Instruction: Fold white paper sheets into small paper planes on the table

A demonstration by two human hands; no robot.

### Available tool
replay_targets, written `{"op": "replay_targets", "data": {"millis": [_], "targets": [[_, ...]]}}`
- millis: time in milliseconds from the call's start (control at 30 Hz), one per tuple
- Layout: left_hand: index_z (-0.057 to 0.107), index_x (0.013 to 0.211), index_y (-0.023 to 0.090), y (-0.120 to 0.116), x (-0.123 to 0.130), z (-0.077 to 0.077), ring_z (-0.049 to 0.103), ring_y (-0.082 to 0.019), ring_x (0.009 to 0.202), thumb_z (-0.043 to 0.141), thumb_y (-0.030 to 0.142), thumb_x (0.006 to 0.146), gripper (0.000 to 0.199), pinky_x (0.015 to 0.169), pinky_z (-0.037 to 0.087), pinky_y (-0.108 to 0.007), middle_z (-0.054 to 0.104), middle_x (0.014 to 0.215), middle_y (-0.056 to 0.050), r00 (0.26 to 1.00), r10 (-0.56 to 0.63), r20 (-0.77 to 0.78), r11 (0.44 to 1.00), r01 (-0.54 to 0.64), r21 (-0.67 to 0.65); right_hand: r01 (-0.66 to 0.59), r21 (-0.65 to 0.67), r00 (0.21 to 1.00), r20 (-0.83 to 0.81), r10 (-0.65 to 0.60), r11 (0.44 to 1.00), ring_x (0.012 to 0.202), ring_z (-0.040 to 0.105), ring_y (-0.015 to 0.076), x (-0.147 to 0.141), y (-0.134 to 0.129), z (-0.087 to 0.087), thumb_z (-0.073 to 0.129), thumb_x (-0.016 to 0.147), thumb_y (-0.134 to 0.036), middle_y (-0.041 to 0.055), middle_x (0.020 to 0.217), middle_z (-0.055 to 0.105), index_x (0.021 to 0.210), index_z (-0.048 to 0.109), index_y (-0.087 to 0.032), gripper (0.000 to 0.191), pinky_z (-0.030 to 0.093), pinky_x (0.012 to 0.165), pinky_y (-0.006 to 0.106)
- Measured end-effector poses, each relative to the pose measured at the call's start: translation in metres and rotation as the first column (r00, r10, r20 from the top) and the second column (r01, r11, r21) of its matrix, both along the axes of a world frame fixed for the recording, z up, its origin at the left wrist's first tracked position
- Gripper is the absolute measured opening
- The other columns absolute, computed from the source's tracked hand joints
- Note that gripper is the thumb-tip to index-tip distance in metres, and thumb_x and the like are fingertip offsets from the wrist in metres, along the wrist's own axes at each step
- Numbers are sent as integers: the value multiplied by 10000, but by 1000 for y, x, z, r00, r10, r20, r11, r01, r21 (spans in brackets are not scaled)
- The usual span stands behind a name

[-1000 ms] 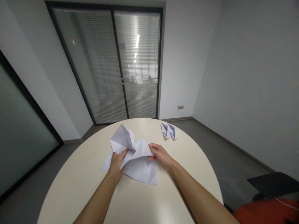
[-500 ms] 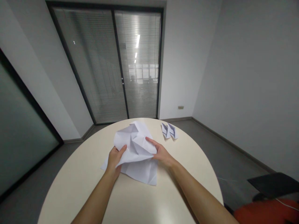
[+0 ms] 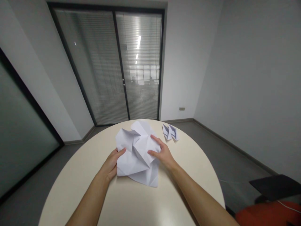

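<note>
Right wall (image 3: 249,78): plain, pale grey, fills the right of the frame, cut off by its edge. Glazed partition (image 3: 94,69), dark-framed, upper left to top centre; slatted blinds blur what lies beyond, only bright light strips legible. Round cream surface (image 3: 77,188), bottom centre; near rim cut off by the lower edge. Red seat (image 3: 270,215), bottom right corner, mostly out of frame; dark panel (image 3: 277,186) just above it, also cropped, nature unclear.

Creased white paper (image 3: 137,158): centre of frame, just below the middle, over the surface, between the two hands. Many folds, outline irregular; underside hidden. Paper layer (image 3: 154,179) shows below it, toward bottom centre, mostly covered; cannot tell whether it is a separate sheet.

Left hand (image 3: 111,164): gripping the creased paper at its left edge, thumb on top; fingers largely hidden by thumb and paper. Right hand (image 3: 164,155): thumb and one finger spread apart on the paper's right part; other fingers hidden, so cannot tell whether it grips or only presses.

Two folded paper pieces (image 3: 173,132), right of centre near the far rim, close side by side; inner folds too small to resolve. Wall plate (image 3: 182,109), above them; details illegible.
</note>
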State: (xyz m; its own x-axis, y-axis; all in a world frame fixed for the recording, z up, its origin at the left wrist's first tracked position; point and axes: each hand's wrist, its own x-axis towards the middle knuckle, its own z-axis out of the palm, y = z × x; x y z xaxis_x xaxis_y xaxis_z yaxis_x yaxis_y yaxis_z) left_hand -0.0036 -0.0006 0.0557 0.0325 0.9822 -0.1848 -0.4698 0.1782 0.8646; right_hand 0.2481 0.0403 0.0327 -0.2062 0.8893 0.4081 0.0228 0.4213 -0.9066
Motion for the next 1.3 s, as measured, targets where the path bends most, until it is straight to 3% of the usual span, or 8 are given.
{"op": "replay_targets", "data": {"millis": [167, 267, 533, 800, 967, 1100, 1167, 1300], "targets": [[660, 1136, 131, -5, 1, 4, 774, -287, 865, 775, 206, 781, 381, 805, 641, -385, 779, 1035, -151, 999, 51, -1, 998, -51, 42, 7, -41, 998, -56, -10, 999, 1374, 484, 290, 2, -1, 4, 850, 735, -409, 70, 1498, 532, 1387, 606, -275, 709, 320, 1186, 456], [652, 1166, 130, -8, 4, 5, 773, -296, 877, 778, 219, 780, 416, 809, 639, -390, 775, 1068, -153, 1000, 5, 25, 999, -6, 50, -131, -157, 991, -51, 124, 979, 1288, 565, 303, 3, -3, 4, 848, 734, -416, 73, 1441, 589, 1347, 643, -275, 661, 405, 1122, 464], [592, 1338, 146, -17, 15, 10, 759, -309, 979, 752, 189, 824, 540, 856, 621, -391, 776, 1095, -140, 975, -213, 61, 975, 208, 83, -543, -309, 840, -181, 512, 781, 1096, 669, 253, -8, -6, -4, 901, 676, -356, 61, 1258, 695, 1302, 671, -278, 671, 499, 994, 417], [626, 1285, 131, -17, 20, 11, 756, -295, 970, 733, 206, 844, 460, 850, 609, -380, 771, 1092, -144, 949, -295, 113, 955, 292, 47, -400, -247, 916, -124, 381, 883, 1077, 659, 256, -6, -9, 3, 895, 676, -365, 57, 1230, 692, 1144, 753, -269, 498, 524, 946, 392], [643, 1238, 160, -2, 14, -8, 759, -278, 865, 771, 386, 810, 501, 762, 600, -376, 782, 1032, -120, 990, -27, -140, 997, 38, 74, -315, -215, 944, -173, 281, 924, 1139, 645, 276, -3, -11, 4, 864, 715, -365, 67, 1408, 605, 1402, 600, -313, 738, 524, 969, 419], [713, 1043, 127, 12, -1, -23, 737, -300, 898, 779, 562, 731, 539, 740, 575, -349, 782, 973, -136, 797, 351, -492, 930, -237, 280, -230, -220, 957, -226, 180, 948, 1140, 652, 288, 0, -5, -3, 851, 724, -375, 71, 1389, 627, 1423, 579, -301, 754, 532, 964, 424], [714, 1015, 133, 14, -6, -24, 734, -293, 908, 752, 577, 739, 525, 732, 567, -334, 781, 956, -129, 752, 421, -508, 903, -290, 318, -201, -220, 961, -232, 149, 955, 1148, 650, 296, 1, -2, -7, 857, 712, -373, 73, 1379, 636, 1402, 602, -289, 741, 532, 968, 426], [691, 1030, 147, 12, -7, -15, 734, -240, 783, 705, 528, 775, 458, 691, 565, -313, 774, 895, -89, 796, 449, -406, 890, -358, 281, -195, -233, 953, -275, 128, 953, 1126, 662, 294, 2, -1, -8, 864, 691, -359, 67, 1363, 649, 1403, 597, -290, 764, 538, 952, 425]]}}
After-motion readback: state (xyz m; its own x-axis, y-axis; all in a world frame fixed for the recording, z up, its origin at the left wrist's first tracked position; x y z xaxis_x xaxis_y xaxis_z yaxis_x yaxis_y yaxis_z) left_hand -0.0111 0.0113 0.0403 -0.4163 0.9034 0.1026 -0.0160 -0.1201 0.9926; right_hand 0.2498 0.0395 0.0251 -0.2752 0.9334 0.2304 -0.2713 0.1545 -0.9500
